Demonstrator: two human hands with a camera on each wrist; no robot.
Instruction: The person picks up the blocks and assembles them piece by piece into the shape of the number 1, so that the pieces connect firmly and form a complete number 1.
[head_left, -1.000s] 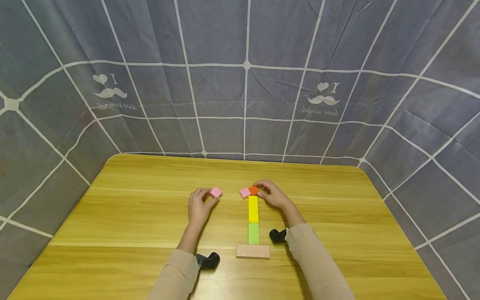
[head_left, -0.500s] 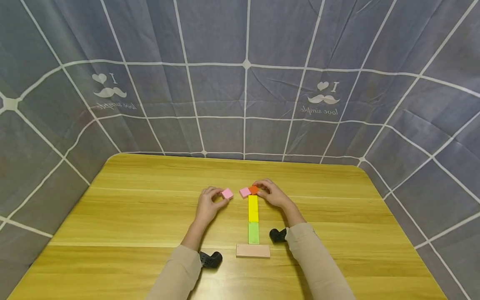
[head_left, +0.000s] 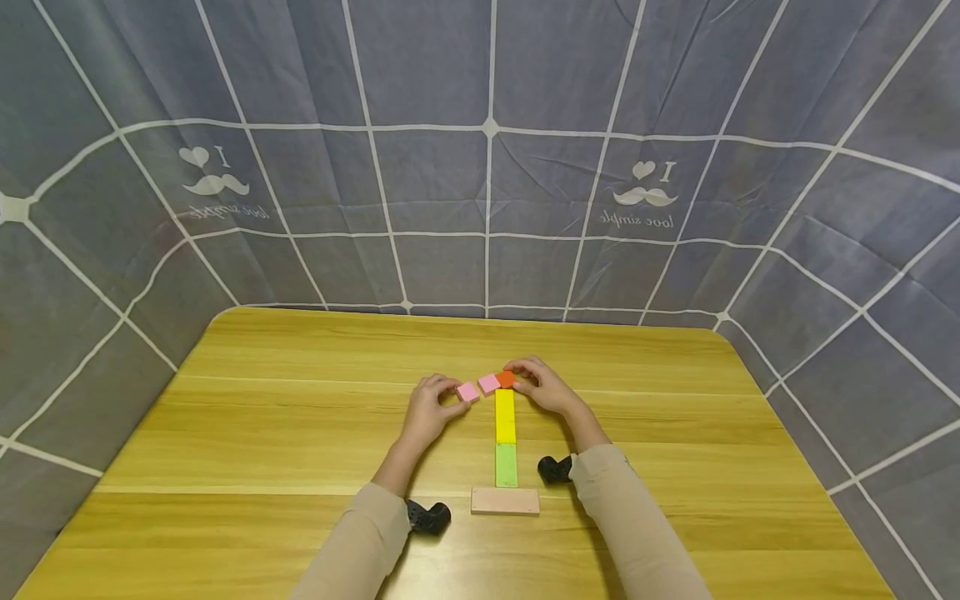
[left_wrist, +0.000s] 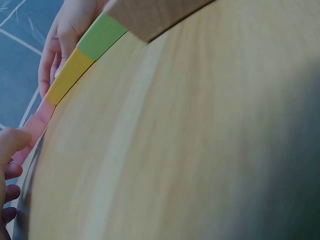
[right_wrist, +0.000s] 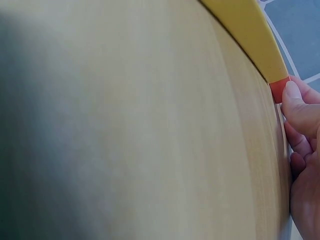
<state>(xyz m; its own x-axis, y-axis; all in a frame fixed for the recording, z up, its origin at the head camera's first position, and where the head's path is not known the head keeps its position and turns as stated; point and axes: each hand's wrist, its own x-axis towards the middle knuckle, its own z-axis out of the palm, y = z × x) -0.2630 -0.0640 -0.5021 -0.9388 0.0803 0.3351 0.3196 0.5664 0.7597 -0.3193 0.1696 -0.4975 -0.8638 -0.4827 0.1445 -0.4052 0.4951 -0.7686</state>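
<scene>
In the head view my left hand (head_left: 428,412) pinches a pink block (head_left: 468,392) between thumb and fingers, a small gap left of a second pink block (head_left: 488,384). That second block touches an orange-red block (head_left: 506,379), which my right hand (head_left: 547,387) holds between thumb and fingers. Below the orange-red block a yellow block (head_left: 506,416) and a green block (head_left: 506,465) lie end to end in a line. Across the line's near end lies a pale wooden block (head_left: 505,501). The right wrist view shows my right thumb (right_wrist: 295,102) against the orange-red block.
All the blocks lie on a wood-grain table (head_left: 262,433). Behind it hangs a grey curtain (head_left: 435,183) with white grid lines. A black wrist-worn piece (head_left: 430,517) sits at the left cuff, and a similar black piece (head_left: 555,469) at the right cuff.
My left hand has moved to the right with its pink block, narrowing the gap to the other pink block. The right hand has stayed at the orange-red block.
</scene>
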